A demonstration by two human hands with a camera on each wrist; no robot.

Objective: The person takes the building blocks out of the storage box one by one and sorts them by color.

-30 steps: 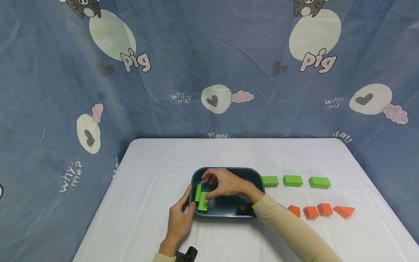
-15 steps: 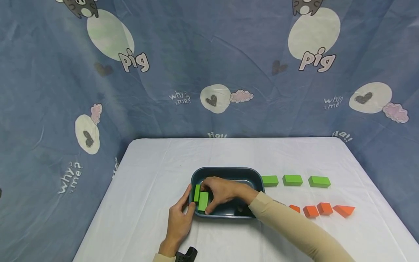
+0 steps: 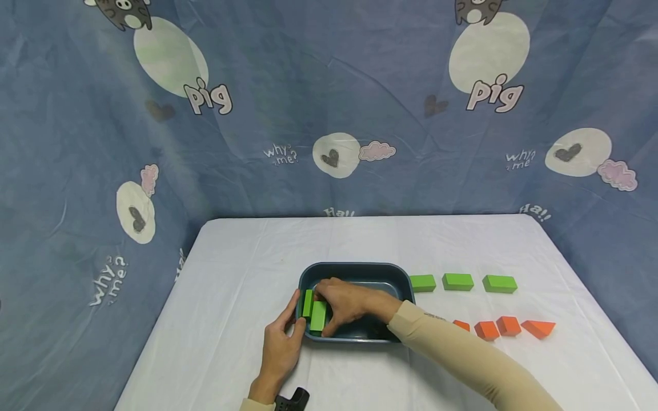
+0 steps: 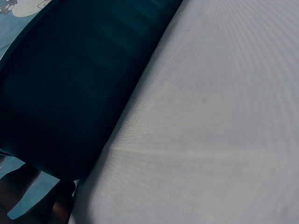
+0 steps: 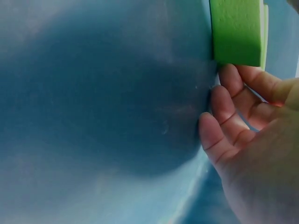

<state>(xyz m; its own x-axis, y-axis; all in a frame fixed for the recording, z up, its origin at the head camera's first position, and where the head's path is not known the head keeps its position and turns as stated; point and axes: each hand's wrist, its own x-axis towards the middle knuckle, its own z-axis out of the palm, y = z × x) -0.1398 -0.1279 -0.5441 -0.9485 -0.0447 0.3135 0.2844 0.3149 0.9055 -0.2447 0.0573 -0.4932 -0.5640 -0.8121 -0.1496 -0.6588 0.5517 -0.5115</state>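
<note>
A dark blue rectangular tray (image 3: 360,341) sits on the white-covered table. Inside its left end, two green blocks lie side by side, a narrow-looking one (image 3: 307,303) at the wall and a wider-looking one (image 3: 318,315) beside it. My right hand (image 3: 349,302) reaches into the tray and pinches the wider-looking block, thumb at the near end and fingers at the far end. In the right wrist view, fingertips (image 5: 229,77) touch the end of a green block (image 5: 236,32). My left hand (image 3: 280,348) rests against the tray's left end with extended fingers, seen darkly in the left wrist view.
Right of the tray stands a row of green blocks (image 3: 457,282), the leftmost partly behind the tray. Nearer lie several orange blocks (image 3: 509,326), one partly covered by the right sleeve (image 3: 462,348). A patterned blue cloth (image 3: 247,85) hangs behind the table.
My right hand has come down and nearer along the wider-looking green block, its fingers now at the far end. The left hand stays at the tray.
</note>
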